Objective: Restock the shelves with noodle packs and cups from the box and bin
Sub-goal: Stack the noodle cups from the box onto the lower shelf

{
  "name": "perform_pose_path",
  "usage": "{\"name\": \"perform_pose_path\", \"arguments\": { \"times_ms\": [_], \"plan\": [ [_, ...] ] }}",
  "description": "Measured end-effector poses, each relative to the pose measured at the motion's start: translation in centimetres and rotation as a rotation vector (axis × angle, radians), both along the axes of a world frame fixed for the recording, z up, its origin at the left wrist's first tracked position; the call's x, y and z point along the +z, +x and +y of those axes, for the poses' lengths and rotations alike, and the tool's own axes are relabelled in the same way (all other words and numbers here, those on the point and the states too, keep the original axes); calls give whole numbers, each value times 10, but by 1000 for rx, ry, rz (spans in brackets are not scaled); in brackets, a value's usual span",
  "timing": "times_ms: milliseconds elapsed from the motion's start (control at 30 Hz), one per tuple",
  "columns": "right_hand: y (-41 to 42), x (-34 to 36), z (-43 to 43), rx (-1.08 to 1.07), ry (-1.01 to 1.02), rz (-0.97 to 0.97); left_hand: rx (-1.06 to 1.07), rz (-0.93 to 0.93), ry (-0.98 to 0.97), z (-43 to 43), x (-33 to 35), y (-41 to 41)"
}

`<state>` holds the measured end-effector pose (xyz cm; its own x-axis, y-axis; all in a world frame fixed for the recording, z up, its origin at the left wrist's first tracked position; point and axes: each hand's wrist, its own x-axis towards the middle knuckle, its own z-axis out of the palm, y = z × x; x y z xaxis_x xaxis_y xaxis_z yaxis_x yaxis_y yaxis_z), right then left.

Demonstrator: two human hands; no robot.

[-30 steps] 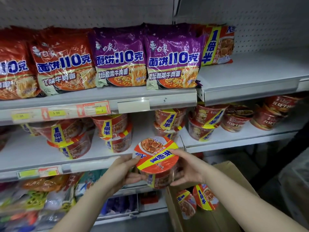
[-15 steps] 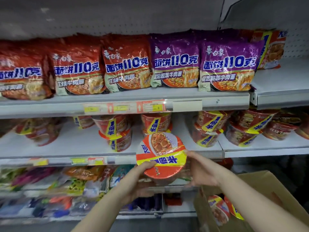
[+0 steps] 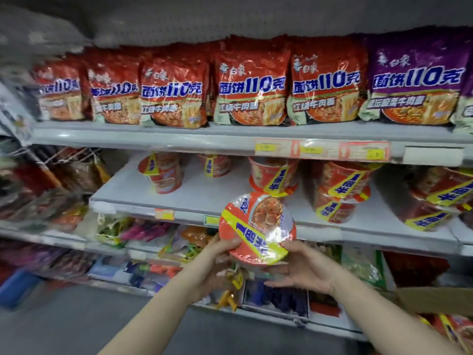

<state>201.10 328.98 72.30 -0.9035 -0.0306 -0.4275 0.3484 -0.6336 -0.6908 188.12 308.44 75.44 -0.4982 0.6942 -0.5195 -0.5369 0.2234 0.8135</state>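
Left hand (image 3: 216, 265) fingers curled on the left rim of a noodle cup (image 3: 257, 228), thumb on the lid edge. Right hand (image 3: 304, 270) cups it from the right and below, fingers (image 3: 275, 283) spread under the base, thumb at the lower right rim. Cup held tilted, lid facing camera, in front of the middle shelf (image 3: 204, 201) edge, not on it. Lid: orange-red, shrink-wrapped, yellow diagonal band with blue "1倍半", noodle photo at top; small blue brand mark, unreadable.

On the middle shelf behind: same-type cups (image 3: 337, 190) stacked, yellow bands with blue writing, blurred; one cup (image 3: 163, 172) well apart to the left. Price tags (image 3: 322, 149) red and yellow on the upper shelf's edge strip, digits unreadable.

Upper shelf: row of red packs (image 3: 252, 85) reading "白象", "面饼110克", "红烧牛肉面"; purple pack (image 3: 414, 80) at right, same brand and "面饼110克", lower line blurred.

Lower shelf: mixed colourful packets (image 3: 143, 231), blurred. Cardboard box (image 3: 435, 301) at bottom right, with more cups (image 3: 455, 331) just below its edge.
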Motion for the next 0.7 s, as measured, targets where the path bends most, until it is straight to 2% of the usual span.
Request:
{"name": "perform_pose_path", "arguments": {
  "times_ms": [133,267,367,467,700],
  "plan": [
    [-39,-5,-43,47,53,53,29,-51,-6,-32,-11,-13],
    [-75,-1,-60,115,80,27,154,25,-29,-52,-10,-44],
    [-102,-3,-62,21,210,-8,150,35,-113,-60,-5,-77],
    [-125,-3,-61,-79,400,6,139,22,-149,-51,-3,-107],
    [-187,17,-38,-102,443,153,359,176,-134,12,-3,-176]
  ]
}}
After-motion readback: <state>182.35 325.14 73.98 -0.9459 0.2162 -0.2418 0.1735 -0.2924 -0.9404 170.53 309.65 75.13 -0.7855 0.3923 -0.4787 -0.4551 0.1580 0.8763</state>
